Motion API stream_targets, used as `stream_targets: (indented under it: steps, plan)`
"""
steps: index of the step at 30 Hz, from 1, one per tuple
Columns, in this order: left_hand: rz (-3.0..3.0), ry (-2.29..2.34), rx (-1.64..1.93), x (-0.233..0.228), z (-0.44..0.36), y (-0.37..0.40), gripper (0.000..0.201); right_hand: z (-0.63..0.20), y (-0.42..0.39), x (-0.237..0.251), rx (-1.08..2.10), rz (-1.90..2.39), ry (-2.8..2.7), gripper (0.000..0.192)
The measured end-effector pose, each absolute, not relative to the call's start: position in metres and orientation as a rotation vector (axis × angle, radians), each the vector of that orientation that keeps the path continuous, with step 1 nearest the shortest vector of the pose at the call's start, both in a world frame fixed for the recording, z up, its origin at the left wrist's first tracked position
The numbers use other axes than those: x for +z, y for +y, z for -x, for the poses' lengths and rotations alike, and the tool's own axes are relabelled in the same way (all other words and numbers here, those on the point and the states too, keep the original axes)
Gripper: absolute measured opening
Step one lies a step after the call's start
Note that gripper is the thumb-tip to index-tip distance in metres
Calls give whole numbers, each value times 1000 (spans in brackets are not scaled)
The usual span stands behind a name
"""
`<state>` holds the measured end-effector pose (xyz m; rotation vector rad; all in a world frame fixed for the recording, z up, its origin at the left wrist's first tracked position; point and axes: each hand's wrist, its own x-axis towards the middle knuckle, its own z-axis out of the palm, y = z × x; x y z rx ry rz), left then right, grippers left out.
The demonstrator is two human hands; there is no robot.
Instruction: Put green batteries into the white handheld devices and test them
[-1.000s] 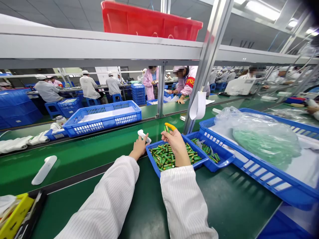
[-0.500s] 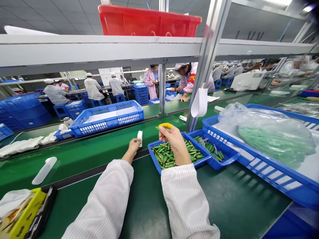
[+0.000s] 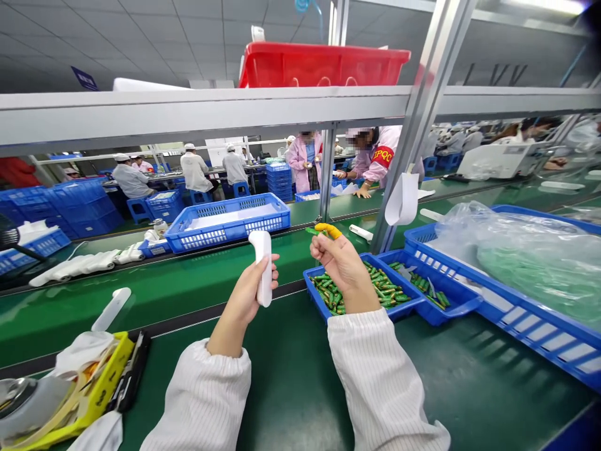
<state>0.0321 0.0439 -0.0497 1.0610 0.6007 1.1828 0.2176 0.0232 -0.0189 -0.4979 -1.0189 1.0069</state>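
My left hand (image 3: 246,294) grips a white elongated plastic device (image 3: 263,266) and holds it upright above the green conveyor belt (image 3: 197,285). My right hand (image 3: 342,263) is raised over a small blue tray (image 3: 397,310) full of green batteries (image 3: 328,291). It pinches a green battery (image 3: 312,231) between thumb and a forefinger that wears a yellow finger cot (image 3: 328,230).
A second small blue tray (image 3: 457,304) with batteries and a large blue crate (image 3: 539,326) with a plastic bag lie to the right. Another white device (image 3: 111,308) lies on the belt at left, near a yellow holder (image 3: 101,391). Other people work beyond the metal rack.
My left hand has lifted the white device off the belt and brought it closer, upright. The right hand stays raised with the battery. The view has shifted left.
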Motion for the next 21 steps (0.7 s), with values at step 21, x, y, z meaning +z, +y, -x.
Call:
stream_targets:
  steps: [21]
  plan:
    - [-1014,-77,1166,-10,-6,-2,37,-175,8,-12,1168,590,-974,37]
